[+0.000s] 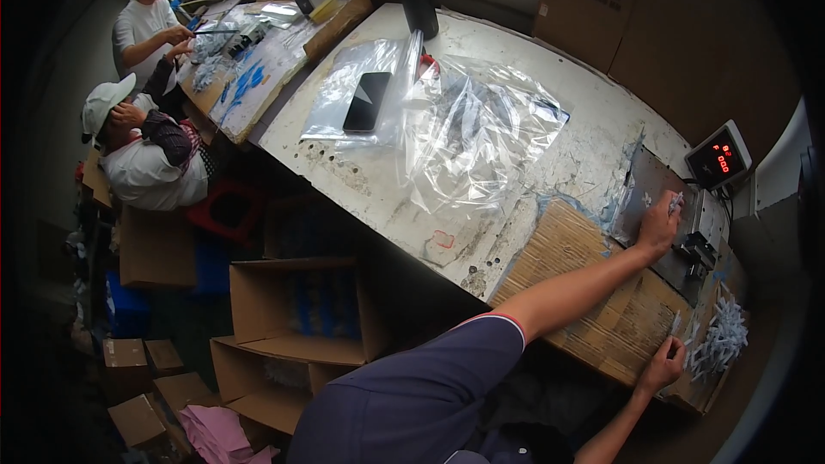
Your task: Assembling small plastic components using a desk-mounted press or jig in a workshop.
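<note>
My left hand (660, 225) is over a grey metal plate (646, 179), its fingers closed on small pale strips (676, 201) whose exact kind is too small to tell. Low on the right, my right hand (663, 366) pinches a single thin pale strip (676, 324) above the cardboard sheet. Beside that hand lies a heaped pile of similar pale blue-white strips (722, 337). A small black device (698, 251) sits at the plate's right edge, between my two hands.
A digital display (720, 157) with red figures stands behind the plate. Clear plastic bags (481, 133), a black phone (367, 103) and a dark flask (417, 4) occupy the white table. Flattened cardboard (567, 279) covers its near end. Open cartons (296, 309) stand below; two people work at far left.
</note>
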A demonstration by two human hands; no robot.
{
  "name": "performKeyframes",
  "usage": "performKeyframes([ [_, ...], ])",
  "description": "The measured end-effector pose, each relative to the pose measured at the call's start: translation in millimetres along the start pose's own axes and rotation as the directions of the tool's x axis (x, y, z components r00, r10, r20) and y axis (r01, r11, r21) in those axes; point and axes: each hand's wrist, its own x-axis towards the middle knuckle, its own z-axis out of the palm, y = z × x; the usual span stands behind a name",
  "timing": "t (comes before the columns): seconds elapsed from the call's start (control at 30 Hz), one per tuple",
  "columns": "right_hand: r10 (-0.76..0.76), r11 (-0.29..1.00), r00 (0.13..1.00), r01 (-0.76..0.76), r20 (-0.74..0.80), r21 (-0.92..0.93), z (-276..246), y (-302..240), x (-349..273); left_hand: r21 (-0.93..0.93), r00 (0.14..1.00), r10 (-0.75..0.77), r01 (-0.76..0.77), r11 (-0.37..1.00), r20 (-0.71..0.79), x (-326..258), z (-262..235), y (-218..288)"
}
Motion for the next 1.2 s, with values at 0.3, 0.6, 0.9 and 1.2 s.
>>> performKeyframes([
  [0.3, 0.008, 1.000, 1.000, -0.008, 0.009, 0.022, -0.1, -0.4, -5.2, 0.011, 0.999, -0.037, 0.036, 0.999, 0.021, -4.2, -8.7, 5.4],
  [0.6, -0.064, 0.998, 0.992, 0.064, -0.109, -0.004, 0.3, -14.4, -1.6, 0.030, 0.992, -0.105, 0.103, 0.994, 0.075, 0.8, -8.2, 13.4],
  [0.9, 0.008, 0.989, 0.998, 0.000, -0.058, 0.146, 23.4, -68.9, 29.9, 0.000, 0.999, -0.041, 0.041, 0.999, -0.032, 6.7, -14.6, 14.9],
  [1.2, 0.163, 0.986, 0.985, -0.162, -0.049, 0.032, 47.7, -73.0, 82.4, 0.069, 0.999, -0.047, 0.047, 0.996, -0.003, -0.5, -14.2, 21.1],
])
